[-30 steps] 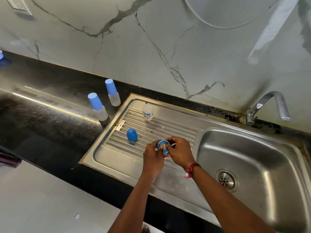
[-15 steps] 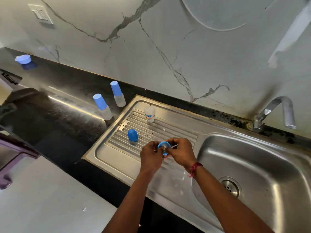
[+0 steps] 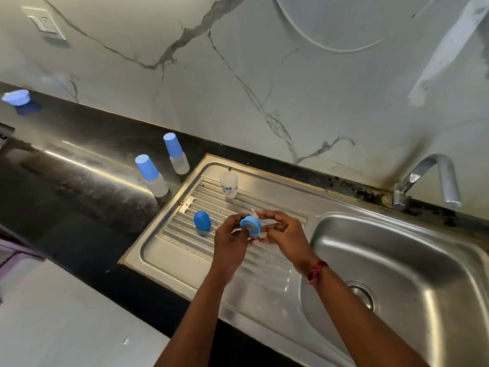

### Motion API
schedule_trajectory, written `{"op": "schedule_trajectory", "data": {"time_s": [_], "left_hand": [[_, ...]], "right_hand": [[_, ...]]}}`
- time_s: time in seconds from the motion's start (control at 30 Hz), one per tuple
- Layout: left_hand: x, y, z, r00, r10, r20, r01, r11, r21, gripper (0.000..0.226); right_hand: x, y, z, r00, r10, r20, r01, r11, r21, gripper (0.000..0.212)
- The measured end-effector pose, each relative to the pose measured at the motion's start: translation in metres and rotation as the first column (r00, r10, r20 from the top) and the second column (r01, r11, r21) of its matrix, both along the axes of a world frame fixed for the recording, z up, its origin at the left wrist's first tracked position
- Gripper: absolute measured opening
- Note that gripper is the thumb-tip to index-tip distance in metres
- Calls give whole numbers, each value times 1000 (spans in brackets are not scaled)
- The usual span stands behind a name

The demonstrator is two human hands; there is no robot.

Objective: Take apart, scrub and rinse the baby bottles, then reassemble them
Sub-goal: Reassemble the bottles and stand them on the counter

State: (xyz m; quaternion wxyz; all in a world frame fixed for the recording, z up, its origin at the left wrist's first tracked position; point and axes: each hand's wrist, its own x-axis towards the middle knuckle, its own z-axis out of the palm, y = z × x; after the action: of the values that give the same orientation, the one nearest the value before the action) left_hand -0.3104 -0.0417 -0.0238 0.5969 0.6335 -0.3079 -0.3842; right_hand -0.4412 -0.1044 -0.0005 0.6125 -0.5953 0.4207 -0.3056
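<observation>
1. Blue round plastic collar ring (image 3: 250, 225): pinched in the narrow, curled fingertips of left hand (image 3: 232, 241), above ribbed steel drainboard (image 3: 169, 250).
2. Curled around the ring's other side: fingers of right hand (image 3: 287, 234), also on a clear soft piece (image 3: 262, 235); exact hold too blurred to tell.
3. Blue domed plastic cap (image 3: 202, 220): on the drainboard, near the left fingers' outer side, apart.
4. Clear printed plastic bottle body (image 3: 229, 185): upright, beyond the fingertips.
5. Nearer blue-capped clear bottle (image 3: 152, 176) and farther blue-capped clear bottle (image 3: 176, 154): upright on black counter (image 3: 79, 181), well left of all fingers.
</observation>
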Motion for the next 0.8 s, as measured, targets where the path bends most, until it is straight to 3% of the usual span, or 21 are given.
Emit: {"op": "schedule_trajectory", "data": {"time_s": [0.07, 0.13, 0.27, 0.4, 0.57, 0.73, 0.8], "left_hand": [[8, 0, 5, 978, -42, -206, 40, 999, -13, 23], [16, -2, 7, 954, -83, -290, 84, 996, -10, 23], [32, -5, 10, 938, -168, -303, 182, 983, 18, 25], [44, -8, 15, 920, -211, -331, 236, 971, 37, 28], [52, -10, 27, 854, -223, -471, 269, 963, 32, 42], [60, -11, 24, 669, -204, -715, 273, 962, -19, 23], [61, -12, 23, 645, -204, -736, 273, 962, -28, 27]], "right_hand": [[6, -2, 5, 1000, -8, 27, 6, 998, 65, 32], [14, -2, 8, 999, 21, -26, -19, 999, 48, 29], [25, -4, 11, 997, -33, -67, 34, 999, 24, 19], [31, -7, 11, 999, -39, -14, 39, 998, 44, 17], [44, -6, 15, 985, -60, -163, 40, 992, -123, 22], [53, -2, 18, 946, -132, -297, 31, 947, -320, 18], [54, -2, 17, 927, -150, -345, 12, 929, -371, 19]]}}
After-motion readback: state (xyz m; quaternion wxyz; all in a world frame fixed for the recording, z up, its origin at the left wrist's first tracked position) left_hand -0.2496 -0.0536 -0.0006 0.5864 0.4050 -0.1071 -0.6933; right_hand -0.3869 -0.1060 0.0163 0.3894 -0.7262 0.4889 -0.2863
